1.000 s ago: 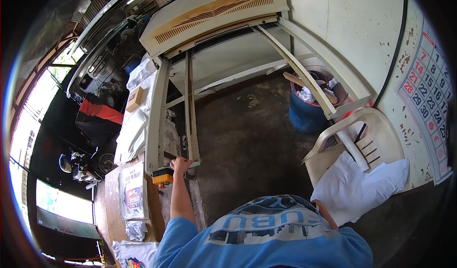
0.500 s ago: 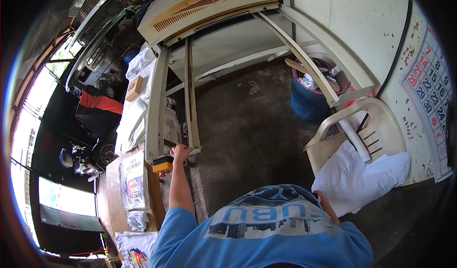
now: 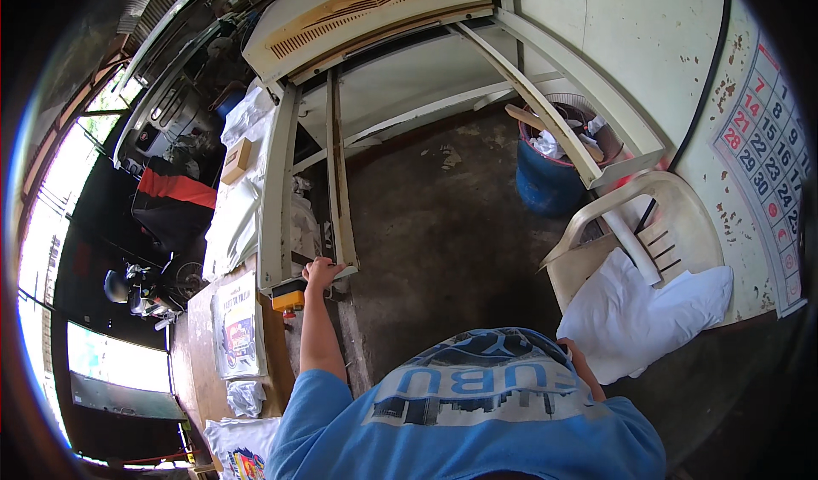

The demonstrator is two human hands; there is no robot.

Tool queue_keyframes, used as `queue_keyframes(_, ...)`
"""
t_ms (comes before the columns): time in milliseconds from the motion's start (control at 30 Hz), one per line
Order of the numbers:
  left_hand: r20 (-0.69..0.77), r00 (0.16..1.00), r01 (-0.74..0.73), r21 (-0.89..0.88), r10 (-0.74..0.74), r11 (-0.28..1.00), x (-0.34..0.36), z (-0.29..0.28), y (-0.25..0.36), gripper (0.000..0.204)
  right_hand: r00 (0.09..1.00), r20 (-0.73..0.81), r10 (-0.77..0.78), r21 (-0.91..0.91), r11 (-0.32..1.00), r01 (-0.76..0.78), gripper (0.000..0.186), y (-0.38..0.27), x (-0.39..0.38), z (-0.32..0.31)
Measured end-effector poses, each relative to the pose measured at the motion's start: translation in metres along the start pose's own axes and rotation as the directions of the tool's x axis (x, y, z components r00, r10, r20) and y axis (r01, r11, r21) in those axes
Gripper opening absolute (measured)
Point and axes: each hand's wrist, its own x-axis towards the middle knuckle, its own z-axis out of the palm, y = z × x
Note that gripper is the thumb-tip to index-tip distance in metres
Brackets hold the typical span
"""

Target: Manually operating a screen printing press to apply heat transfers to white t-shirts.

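My left hand [image 3: 320,273] is closed on the near end of a pale metal rail frame [image 3: 279,190], its thumb pointing right. Right beside it, under the rail's end, is a small yellow-and-black box [image 3: 288,297] with a red knob below. The frame's rails run away from me to a large off-white hood [image 3: 375,11] with vent slots and brown stains. At my right side, only part of my right hand [image 3: 579,363] shows past my blue shirt [image 3: 477,420]. Its fingers are mostly hidden, and I cannot see what they touch.
A cream plastic chair [image 3: 682,224] at right bears white cloth [image 3: 639,314] and a white roll [image 3: 632,248]. Behind it stands a blue drum [image 3: 545,182] of scraps. On the left are a table [image 3: 200,331] with printed shirts [image 3: 239,326], a small cardboard box [image 3: 236,161] and a motorcycle [image 3: 149,288].
The view has shifted very slightly, so surroundings sit a little further left in the picture. My left hand stays at the rail's end, and my right hand stays at my side.
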Motion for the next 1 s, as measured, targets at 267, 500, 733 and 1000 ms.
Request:
queue_keyframes(267, -0.007, 1.0, 0.004, 0.023, -0.004, 1.0, 0.005, 0.002, -0.003, 0.062, 0.961, 0.02, -0.276, 0.058, 0.96, 0.274, 0.023, 0.002, 0.003, -0.003)
queue_keyframes(500, 0.01, 1.0, 0.006, 0.018, -0.006, 1.0, 0.01, 0.004, -0.004, 0.063, 0.979, -0.004, -0.205, 0.014, 0.979, 0.205, 0.022, -0.016, 0.006, 0.0)
queue_keyframes(733, -0.004, 1.0, 0.002, 0.003, -0.002, 1.0, 0.007, 0.006, -0.004, 0.063, 0.982, 0.062, -0.178, -0.089, 0.979, 0.183, 0.021, 0.01, 0.026, 0.003)
queue_keyframes(1000, -0.004, 1.0, 0.0, 0.009, 0.0, 1.0, 0.009, 0.006, -0.004, 0.062, 0.969, 0.133, -0.209, -0.051, 0.975, 0.217, 0.021, 0.008, 0.03, -0.007)
